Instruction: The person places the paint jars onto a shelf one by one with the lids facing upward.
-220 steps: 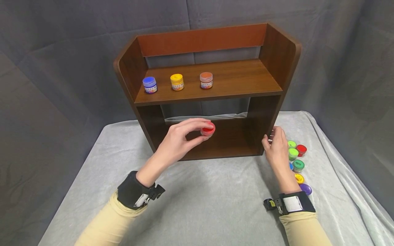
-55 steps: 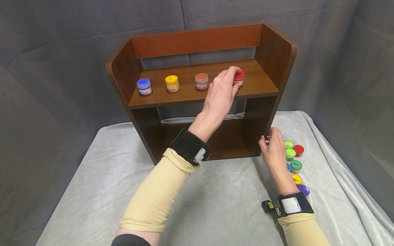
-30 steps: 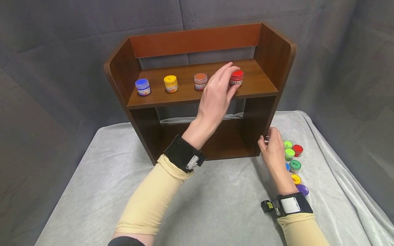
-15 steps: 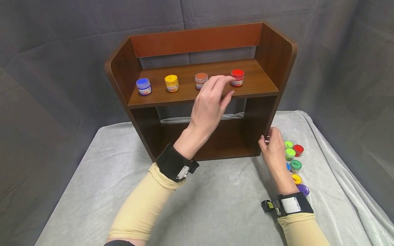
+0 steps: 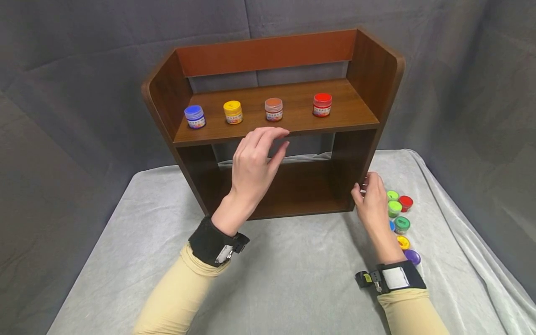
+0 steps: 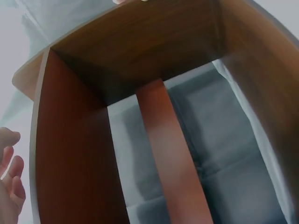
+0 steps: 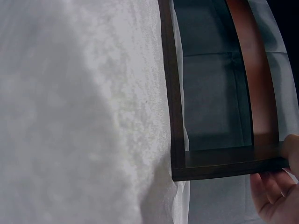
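Observation:
My left hand (image 5: 253, 163) hovers in front of the wooden shelf's (image 5: 289, 132) middle board, thumb and fingers apart with nothing between them. In the left wrist view that hand (image 6: 9, 182) shows at the left edge, beside the board. On the upper shelf stand a blue paint jar (image 5: 195, 117), a yellow paint jar (image 5: 233, 112), an orange-brown paint jar (image 5: 274, 110) and a red paint jar (image 5: 322, 105) in a spaced row. My right hand (image 5: 372, 202) grips the shelf's right side panel; the right wrist view has its fingers (image 7: 271, 189) under the panel and the thumb above.
To the right of my right hand, several more jars lie grouped on the grey cloth (image 5: 293, 270): light green (image 5: 394, 208), red (image 5: 405, 203), dark green (image 5: 402, 224), yellow (image 5: 403, 242) and purple (image 5: 412, 257). A blue one (image 5: 391, 226) is partly hidden. Grey curtains hang behind and at both sides.
The left hand carried the red paint jar up to the upper shelf, let go of it right of the orange-brown one, then drew back down and left. The right hand has stayed on the side panel.

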### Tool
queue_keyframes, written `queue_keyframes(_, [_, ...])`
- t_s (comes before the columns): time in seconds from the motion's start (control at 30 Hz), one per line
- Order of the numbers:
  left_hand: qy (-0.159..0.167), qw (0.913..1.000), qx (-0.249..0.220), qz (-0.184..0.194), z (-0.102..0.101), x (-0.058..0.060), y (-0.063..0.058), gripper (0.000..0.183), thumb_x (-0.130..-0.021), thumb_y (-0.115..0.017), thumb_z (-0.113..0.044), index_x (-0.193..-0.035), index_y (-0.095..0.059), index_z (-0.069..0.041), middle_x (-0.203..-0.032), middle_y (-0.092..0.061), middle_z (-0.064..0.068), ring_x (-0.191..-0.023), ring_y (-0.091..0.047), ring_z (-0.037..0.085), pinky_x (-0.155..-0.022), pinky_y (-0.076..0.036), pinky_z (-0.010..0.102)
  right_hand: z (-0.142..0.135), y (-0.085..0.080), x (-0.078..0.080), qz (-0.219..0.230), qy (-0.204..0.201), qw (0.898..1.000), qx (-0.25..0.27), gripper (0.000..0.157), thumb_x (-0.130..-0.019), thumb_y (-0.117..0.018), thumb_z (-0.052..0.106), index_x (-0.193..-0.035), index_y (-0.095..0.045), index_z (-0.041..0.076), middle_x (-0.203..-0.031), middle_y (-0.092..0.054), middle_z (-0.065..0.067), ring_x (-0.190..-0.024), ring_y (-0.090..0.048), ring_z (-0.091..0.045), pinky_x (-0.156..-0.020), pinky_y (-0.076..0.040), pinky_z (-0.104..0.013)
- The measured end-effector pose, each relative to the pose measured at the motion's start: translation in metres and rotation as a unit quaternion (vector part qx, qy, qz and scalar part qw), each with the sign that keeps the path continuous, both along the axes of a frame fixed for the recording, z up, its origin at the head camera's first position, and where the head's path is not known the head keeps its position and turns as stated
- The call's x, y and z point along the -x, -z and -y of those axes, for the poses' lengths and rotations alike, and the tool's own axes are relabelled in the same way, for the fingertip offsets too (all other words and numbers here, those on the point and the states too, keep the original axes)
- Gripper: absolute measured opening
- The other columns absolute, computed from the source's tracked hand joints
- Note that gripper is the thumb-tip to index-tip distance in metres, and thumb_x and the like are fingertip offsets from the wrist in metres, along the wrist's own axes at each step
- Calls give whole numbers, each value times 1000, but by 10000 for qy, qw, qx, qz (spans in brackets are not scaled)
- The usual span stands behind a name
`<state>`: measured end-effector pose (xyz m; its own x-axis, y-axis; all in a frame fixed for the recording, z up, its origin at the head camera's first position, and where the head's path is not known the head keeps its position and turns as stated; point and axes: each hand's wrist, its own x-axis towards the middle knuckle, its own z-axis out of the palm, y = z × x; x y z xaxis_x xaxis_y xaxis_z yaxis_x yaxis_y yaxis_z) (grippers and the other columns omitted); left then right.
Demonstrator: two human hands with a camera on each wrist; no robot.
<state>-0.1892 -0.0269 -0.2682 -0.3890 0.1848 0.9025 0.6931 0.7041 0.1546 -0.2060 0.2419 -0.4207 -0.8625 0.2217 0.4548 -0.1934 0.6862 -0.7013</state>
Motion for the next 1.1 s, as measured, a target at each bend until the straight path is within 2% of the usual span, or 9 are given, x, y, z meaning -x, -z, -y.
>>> queue_keyframes(0.1, [-100, 9998, -152, -64, 12, -4, 7, 19, -91, -67, -19, -106, -70, -7, -102, -71, 9, -86, -64, 21, -78, -51, 34, 0, 0, 0, -31, 6, 10000, 0, 29, -93, -55, 13, -117, -48, -2, -108, -55, -24, -99, -60, -39, -85, -53, -53])
queue_keyframes(0.27, [-327, 9984, -431, -142, 34, -11, 16, 19, -89, -69, -19, -104, -71, -6, -101, -71, 9, -84, -63, 23, -78, -50, 37, 0, 0, 0, -77, 5, 10000, 11, 28, -93, -55, 12, -116, -48, -3, -107, -55, -25, -99, -60, -39, -86, -53, -54])
queue_keyframes(0.47, [-669, 9953, -648, -259, 60, -13, 31, 18, -88, -71, -17, -102, -70, -5, -99, -70, 11, -84, -60, 26, -76, -48, 39, -1, 1, 1, -32, 38, 10000, 8, 28, -93, -54, 11, -116, -48, -4, -107, -55, -25, -99, -60, -40, -86, -52, -54])
queue_keyframes(0.67, [-963, 9888, -1032, -493, 86, -12, 49, 25, -85, -72, -13, -107, -65, -3, -104, -64, 17, -96, -55, 33, -83, -42, 44, -1, 0, 1, -7, 18, 10000, 16, 28, -94, -54, 11, -116, -48, -4, -107, -55, -25, -100, -60, -40, -86, -52, -54])
queue_keyframes(0.83, [-1177, 9808, -1411, -649, 103, -11, 59, 31, -85, -72, -15, -111, -62, -4, -107, -60, 18, -101, -53, 32, -85, -35, 48, -2, 0, 1, -35, 16, 10000, 17, 27, -94, -54, 10, -115, -48, -4, -106, -55, -25, -99, -60, -40, -86, -53, -54])
queue_keyframes(0.93, [-1280, 9774, -1580, -579, 110, -8, 65, 33, -86, -71, -18, -113, -61, -3, -108, -59, 19, -103, -53, 32, -87, -34, 49, -2, -1, 1, -39, 12, 10000, 22, 26, -94, -53, 10, -115, -48, -4, -106, -55, -26, -99, -60, -40, -86, -53, -54])
queue_keyframes(1.1, [-1466, 9714, -1836, -328, 120, -5, 79, 42, -85, -72, -20, -120, -56, -4, -114, -55, 20, -107, -49, 31, -86, -35, 43, -4, -1, 0, -87, 19, 10000, 18, 25, -94, -53, 10, -114, -48, -5, -105, -55, -26, -98, -62, -41, -86, -53, -54])
